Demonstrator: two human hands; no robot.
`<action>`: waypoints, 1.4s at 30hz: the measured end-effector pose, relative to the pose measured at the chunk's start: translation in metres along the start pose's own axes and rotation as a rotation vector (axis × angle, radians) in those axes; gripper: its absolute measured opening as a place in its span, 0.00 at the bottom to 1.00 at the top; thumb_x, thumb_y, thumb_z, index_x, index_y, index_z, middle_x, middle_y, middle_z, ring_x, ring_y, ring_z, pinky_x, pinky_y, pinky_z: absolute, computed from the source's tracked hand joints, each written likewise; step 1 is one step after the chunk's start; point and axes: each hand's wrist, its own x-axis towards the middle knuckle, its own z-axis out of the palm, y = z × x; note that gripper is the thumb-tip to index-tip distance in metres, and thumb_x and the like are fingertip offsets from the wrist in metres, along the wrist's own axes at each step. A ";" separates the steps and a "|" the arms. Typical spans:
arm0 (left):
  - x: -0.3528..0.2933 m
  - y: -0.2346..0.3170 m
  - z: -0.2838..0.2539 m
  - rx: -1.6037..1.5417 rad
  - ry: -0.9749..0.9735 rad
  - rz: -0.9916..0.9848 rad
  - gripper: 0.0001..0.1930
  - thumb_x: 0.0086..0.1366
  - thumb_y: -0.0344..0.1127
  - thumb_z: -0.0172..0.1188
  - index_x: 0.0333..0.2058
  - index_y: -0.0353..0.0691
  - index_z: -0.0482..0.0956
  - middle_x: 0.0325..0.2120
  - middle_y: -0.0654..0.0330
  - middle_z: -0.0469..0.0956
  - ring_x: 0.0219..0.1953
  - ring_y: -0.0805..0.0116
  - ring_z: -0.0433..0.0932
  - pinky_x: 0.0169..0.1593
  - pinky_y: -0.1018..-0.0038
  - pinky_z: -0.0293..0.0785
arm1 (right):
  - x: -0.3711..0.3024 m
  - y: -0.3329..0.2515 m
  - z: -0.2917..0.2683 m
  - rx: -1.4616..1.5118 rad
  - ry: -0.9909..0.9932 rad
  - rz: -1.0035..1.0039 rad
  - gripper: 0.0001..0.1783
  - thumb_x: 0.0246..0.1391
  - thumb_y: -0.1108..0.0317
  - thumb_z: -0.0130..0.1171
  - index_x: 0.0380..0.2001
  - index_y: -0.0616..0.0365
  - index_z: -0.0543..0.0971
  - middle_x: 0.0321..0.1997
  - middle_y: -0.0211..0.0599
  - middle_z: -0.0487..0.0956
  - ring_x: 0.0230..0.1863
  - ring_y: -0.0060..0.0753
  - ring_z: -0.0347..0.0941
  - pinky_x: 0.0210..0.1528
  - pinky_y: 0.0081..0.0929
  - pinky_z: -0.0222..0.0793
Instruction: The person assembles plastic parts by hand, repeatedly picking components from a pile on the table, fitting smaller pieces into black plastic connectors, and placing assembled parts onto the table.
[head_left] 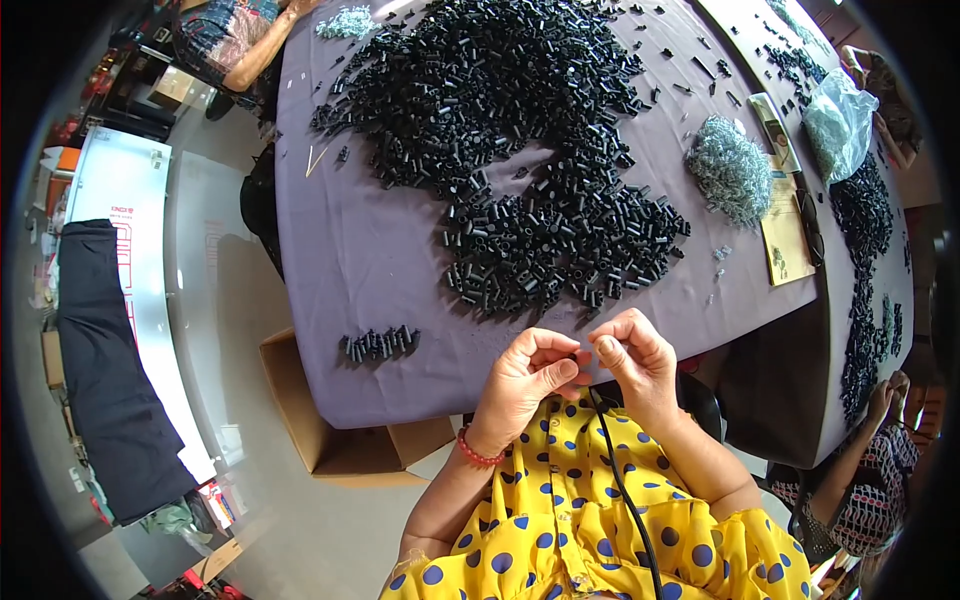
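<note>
My left hand [530,385] is closed in a pinch just off the table's front edge, a small black piece [573,357] showing between its fingertips. Close beside it, my right hand [640,368] pinches thumb against forefinger. Whatever it holds is too small to make out. Beyond both hands spreads a large heap of short black tubular pieces [560,240]. A small group of similar black pieces [380,344] lies at the near left of the table. To the right sits a pile of tiny clear pieces [730,172].
A purple-grey cloth covers the table [370,260]. Below its near left corner stands an open cardboard box [345,450]. A yellow booklet [788,235] and sunglasses [811,228] lie by the right edge. Other people's arms [262,55] show at far left and right. A black cord [625,480] hangs down my front.
</note>
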 end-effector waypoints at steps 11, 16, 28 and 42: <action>0.001 -0.002 0.004 0.042 0.029 0.091 0.15 0.71 0.27 0.59 0.55 0.35 0.72 0.47 0.57 0.81 0.49 0.69 0.82 0.52 0.74 0.81 | 0.004 -0.003 0.002 -0.397 -0.012 -0.305 0.04 0.56 0.75 0.68 0.34 0.58 0.82 0.31 0.30 0.79 0.35 0.32 0.72 0.41 0.28 0.66; 0.000 -0.002 0.005 0.086 0.051 0.083 0.17 0.71 0.28 0.61 0.55 0.35 0.72 0.46 0.57 0.80 0.49 0.69 0.82 0.50 0.75 0.81 | 0.004 -0.002 0.003 -0.445 -0.002 -0.321 0.04 0.55 0.75 0.68 0.33 0.58 0.83 0.30 0.30 0.79 0.35 0.32 0.72 0.41 0.29 0.65; 0.001 -0.006 0.002 0.069 0.049 0.078 0.17 0.70 0.29 0.63 0.55 0.37 0.72 0.45 0.61 0.80 0.45 0.75 0.81 0.48 0.79 0.79 | 0.002 -0.003 0.003 -0.487 -0.024 -0.321 0.06 0.55 0.75 0.68 0.36 0.55 0.84 0.30 0.28 0.79 0.35 0.30 0.71 0.44 0.28 0.64; -0.010 0.008 -0.027 0.085 0.237 0.255 0.15 0.70 0.28 0.61 0.54 0.35 0.74 0.46 0.53 0.82 0.48 0.64 0.83 0.51 0.70 0.83 | 0.010 0.012 0.002 -0.682 0.071 -0.364 0.09 0.53 0.77 0.67 0.38 0.54 0.84 0.30 0.27 0.77 0.35 0.29 0.72 0.47 0.29 0.61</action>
